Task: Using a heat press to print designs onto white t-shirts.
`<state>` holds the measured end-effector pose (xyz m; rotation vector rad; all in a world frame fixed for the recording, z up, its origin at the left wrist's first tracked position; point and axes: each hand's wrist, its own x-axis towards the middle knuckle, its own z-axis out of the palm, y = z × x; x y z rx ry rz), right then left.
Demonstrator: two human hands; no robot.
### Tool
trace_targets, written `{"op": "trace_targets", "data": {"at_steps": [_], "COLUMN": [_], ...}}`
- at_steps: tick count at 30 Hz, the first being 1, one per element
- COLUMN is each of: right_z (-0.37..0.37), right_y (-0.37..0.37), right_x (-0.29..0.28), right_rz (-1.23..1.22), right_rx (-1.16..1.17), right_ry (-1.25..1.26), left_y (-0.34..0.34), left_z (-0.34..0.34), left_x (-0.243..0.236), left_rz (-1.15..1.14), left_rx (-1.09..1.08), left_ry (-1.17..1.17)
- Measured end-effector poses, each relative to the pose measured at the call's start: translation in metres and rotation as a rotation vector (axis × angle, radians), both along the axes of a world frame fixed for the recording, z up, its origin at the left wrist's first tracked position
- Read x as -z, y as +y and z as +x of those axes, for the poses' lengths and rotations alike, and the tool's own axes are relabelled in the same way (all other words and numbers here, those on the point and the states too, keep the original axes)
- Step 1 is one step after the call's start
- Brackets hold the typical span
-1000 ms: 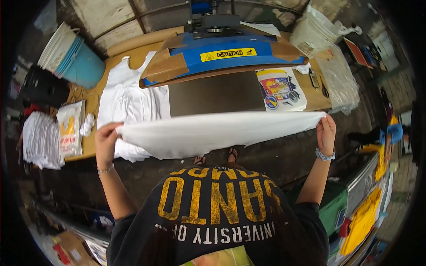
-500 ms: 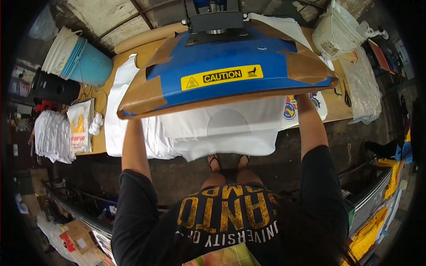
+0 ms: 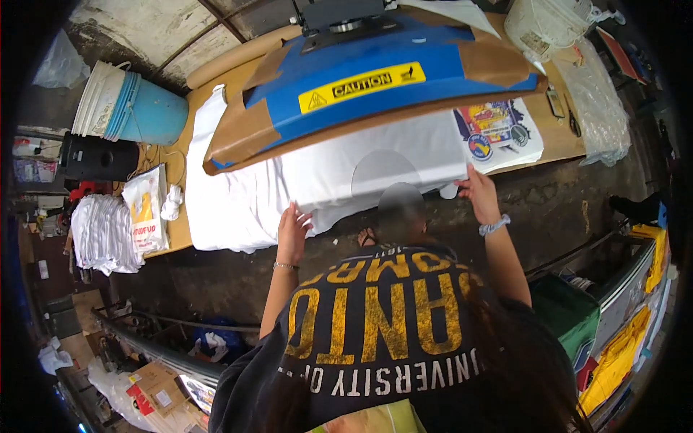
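Note:
A heat press with a blue upper plate (image 3: 289,86), brown tape on its edges and a yellow warning label hangs raised over a wide white cloth (image 3: 245,195). My left hand (image 3: 293,234) is at the cloth's front edge, thumb and a finger closed on it, other fingers loosely curled. Further right, my right hand (image 3: 479,193) pinches the front right part of the same cloth. Between them the cloth's edge runs fairly straight. Colourful printed sheets (image 3: 498,133) lie right of the cloth, partly under the plate. Grey blurred patches hide part of the cloth's front.
Stacked buckets (image 3: 141,105), folded white cloths (image 3: 105,231) and a plastic bag (image 3: 146,206) sit at the left. A white bucket (image 3: 545,25), scissors (image 3: 574,123), a phone (image 3: 555,103) and clear plastic (image 3: 605,115) lie right. Behind me stands a rack with yellow cloth (image 3: 613,361).
Both hands have left the plate's two side edges and come down toward me, onto the cloth's front edge. That edge sits higher. My view has shifted, showing more of the printed sheets.

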<state>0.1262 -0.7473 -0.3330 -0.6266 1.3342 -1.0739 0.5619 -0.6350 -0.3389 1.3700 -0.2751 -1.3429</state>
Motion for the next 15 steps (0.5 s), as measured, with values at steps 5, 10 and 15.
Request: {"op": "trace_targets", "data": {"at_steps": [5, 10, 15], "right_z": [-0.015, -0.027, -0.021], "right_y": [-0.015, -0.057, -0.167], "right_x": [-0.008, -0.046, -0.068], "right_rz": [-0.141, -0.628, -0.408], "right_rx": [-0.078, -0.259, -0.38], "right_ry": [0.591, 1.102, 0.559], "left_y": [-0.002, -0.053, -0.183], "left_z": [0.019, 0.064, 0.115], "left_x": [-0.018, -0.047, -0.057], "left_rz": [0.103, -0.18, -0.312], "left_rx": [0.12, 0.152, 0.23], "left_ry": [-0.249, -0.107, -0.122]}}
